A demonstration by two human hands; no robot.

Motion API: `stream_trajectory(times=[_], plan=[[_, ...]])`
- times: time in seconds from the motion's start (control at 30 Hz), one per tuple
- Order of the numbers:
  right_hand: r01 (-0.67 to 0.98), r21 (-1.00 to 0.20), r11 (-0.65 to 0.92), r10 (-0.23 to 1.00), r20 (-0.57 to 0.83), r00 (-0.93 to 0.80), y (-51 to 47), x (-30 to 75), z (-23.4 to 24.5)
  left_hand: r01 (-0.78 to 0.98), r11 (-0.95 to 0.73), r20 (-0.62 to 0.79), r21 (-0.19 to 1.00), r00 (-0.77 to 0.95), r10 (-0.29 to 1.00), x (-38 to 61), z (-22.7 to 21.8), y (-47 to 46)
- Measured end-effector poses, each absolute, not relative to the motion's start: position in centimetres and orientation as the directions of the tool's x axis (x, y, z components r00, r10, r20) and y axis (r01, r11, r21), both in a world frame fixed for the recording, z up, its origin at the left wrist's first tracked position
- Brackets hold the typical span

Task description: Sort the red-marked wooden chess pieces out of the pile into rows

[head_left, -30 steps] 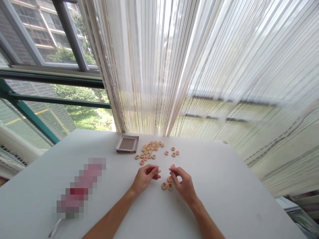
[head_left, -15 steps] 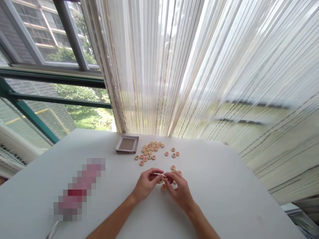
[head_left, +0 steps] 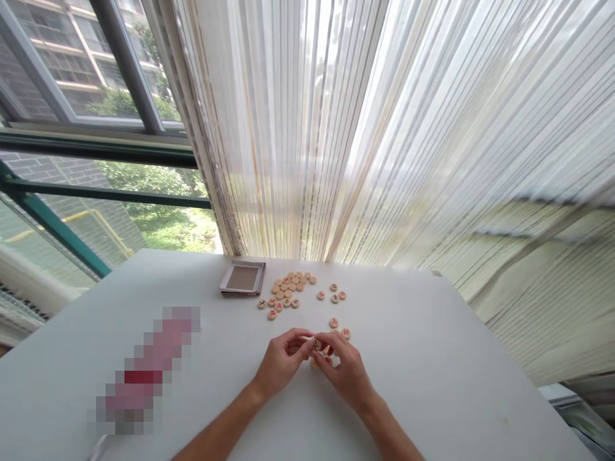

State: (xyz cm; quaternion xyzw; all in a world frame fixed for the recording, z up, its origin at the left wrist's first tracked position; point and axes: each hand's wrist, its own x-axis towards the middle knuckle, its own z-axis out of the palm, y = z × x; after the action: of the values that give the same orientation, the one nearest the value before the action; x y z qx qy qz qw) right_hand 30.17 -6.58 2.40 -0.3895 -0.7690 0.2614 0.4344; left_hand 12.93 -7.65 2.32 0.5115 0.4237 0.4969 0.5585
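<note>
Over the near middle of the white table, my left hand and my right hand meet at their fingertips. Between them is a round wooden Chinese chess piece with a dark character on its face. Thumb and fingers of each hand close on its edges. Beneath and behind the right fingers are more pieces, partly hidden, one with a red character. Just beyond the hands lie two red-marked pieces.
Farther back lies a cluster of pieces, many blank side up, with several marked ones in front and a small group to the right. A shallow box sits at the back left. A pixelated pink object lies left. Curtains hang behind.
The dark-marked piece has moved from my left fingers rightward to between both hands. My right fingers have closed in on it. A red-marked piece below now shows farther right.
</note>
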Motion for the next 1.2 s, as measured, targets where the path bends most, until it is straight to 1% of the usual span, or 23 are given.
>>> stream_trajectory(times=[0.13,0.27,0.37,0.53,0.67,0.8,0.93,1.07,1.2], plan=[[0.302,-0.836,0.458,0.884,0.392,-0.255,-6.6,30.2,3.2,0.084,-0.143,0.133,0.986,0.116,0.984,12.9,3.1,-8.0],[0.221,-0.908,0.355,0.928,0.313,-0.205,-6.5,30.3,3.4,0.206,-0.291,0.264,0.934,0.150,0.953,13.0,3.5,-8.2],[0.186,-0.931,0.313,0.938,0.273,-0.213,-6.4,30.4,3.2,0.251,-0.346,0.311,0.904,0.171,0.935,12.9,3.4,-8.2],[0.104,-0.954,0.279,0.926,0.239,-0.291,-6.6,30.3,3.1,0.269,-0.372,0.333,0.888,0.181,0.925,12.7,3.1,-8.1],[0.110,-0.956,0.271,0.919,0.223,-0.324,-6.6,30.5,2.9,0.286,-0.371,0.330,0.883,0.181,0.926,12.6,2.9,-8.1],[0.108,-0.961,0.256,0.918,0.206,-0.340,-6.6,30.7,2.6,0.267,-0.359,0.319,0.894,0.183,0.930,12.5,2.9,-8.0],[0.111,-0.951,0.289,0.909,0.236,-0.344,-6.5,30.7,2.8,0.210,-0.303,0.273,0.930,0.161,0.949,12.5,3.0,-7.8],[0.168,-0.917,0.361,0.898,0.293,-0.329,-6.5,30.5,3.2,0.085,-0.211,0.195,0.974,0.164,0.967,12.6,2.6,-7.6],[0.224,-0.881,0.416,0.893,0.350,-0.283,-6.6,30.4,3.5,-0.099,-0.108,0.122,0.989,0.149,0.981,12.8,2.0,-7.4]])
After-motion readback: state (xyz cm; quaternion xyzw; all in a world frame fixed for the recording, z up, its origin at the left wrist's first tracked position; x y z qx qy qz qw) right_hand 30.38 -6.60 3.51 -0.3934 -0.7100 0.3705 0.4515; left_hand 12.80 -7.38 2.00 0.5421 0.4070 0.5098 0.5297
